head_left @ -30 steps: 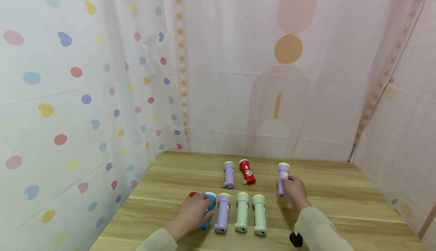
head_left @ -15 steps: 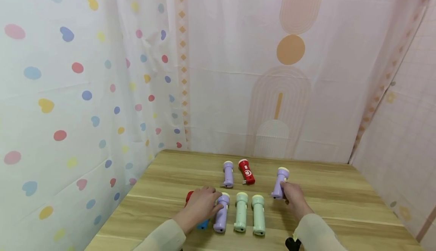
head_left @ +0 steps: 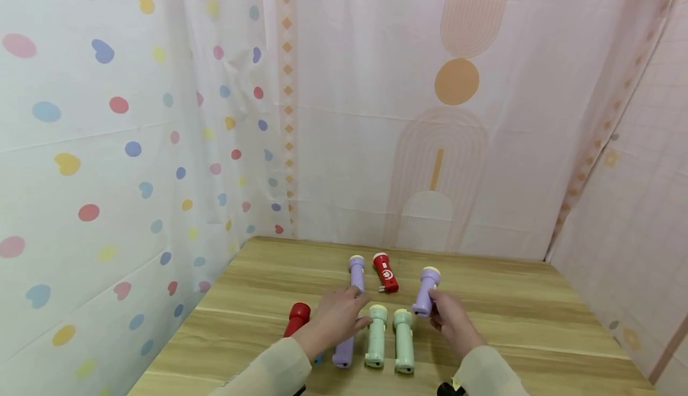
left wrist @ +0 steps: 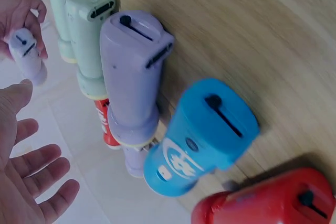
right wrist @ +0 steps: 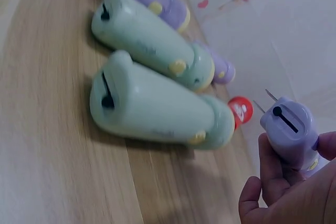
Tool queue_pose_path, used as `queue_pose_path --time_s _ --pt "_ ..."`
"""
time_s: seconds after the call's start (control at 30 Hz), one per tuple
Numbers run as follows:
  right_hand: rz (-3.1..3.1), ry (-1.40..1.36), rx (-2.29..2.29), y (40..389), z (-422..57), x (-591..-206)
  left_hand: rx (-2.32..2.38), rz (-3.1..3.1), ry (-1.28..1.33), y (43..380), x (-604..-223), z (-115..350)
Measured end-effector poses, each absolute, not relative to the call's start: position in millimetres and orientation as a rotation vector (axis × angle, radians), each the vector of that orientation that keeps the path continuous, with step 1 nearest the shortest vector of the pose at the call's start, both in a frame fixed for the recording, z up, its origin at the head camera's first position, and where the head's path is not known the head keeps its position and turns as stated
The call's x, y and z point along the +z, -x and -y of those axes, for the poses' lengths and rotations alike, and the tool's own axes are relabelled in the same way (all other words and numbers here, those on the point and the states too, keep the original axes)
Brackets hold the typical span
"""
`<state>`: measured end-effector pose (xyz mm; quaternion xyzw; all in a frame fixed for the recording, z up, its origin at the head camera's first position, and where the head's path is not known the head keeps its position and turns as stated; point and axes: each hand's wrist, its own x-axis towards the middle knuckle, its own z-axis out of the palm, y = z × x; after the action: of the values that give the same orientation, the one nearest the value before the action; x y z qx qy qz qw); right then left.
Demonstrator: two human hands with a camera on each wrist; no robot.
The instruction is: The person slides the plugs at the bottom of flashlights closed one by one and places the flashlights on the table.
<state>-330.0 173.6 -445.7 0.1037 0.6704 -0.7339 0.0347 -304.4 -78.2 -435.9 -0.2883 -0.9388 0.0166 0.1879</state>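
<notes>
In the head view, the wood table (head_left: pixel 516 318) is like a clock. The left hand (head_left: pixel 334 317) is at 9 o'clock, fingers loose, holding nothing. The right hand (head_left: pixel 452 319) is well apart from it at 3 o'clock and pinches a purple flashlight (head_left: pixel 426 294) at 2 o'clock. 2 green flashlights (head_left: pixel 376 337) lie side by side at 6 o'clock. 2 thin metal pins (right wrist: pixel 271 95) poke out of the held flashlight.

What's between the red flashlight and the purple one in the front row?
The blue flashlight lies between the red one and the purple one in the left wrist view.
</notes>
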Motion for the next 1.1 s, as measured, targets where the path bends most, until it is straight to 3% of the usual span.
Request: queue_pose_path --time_s 0.57,1.1 --pt "-1.909 -0.166 -2.288 317 -127 -435 -0.212 2.589 0.862 303 -431 57" --pt "-1.924 -0.162 -2.256 310 -116 -433 -0.18 2.567 0.908 302 -430 62"
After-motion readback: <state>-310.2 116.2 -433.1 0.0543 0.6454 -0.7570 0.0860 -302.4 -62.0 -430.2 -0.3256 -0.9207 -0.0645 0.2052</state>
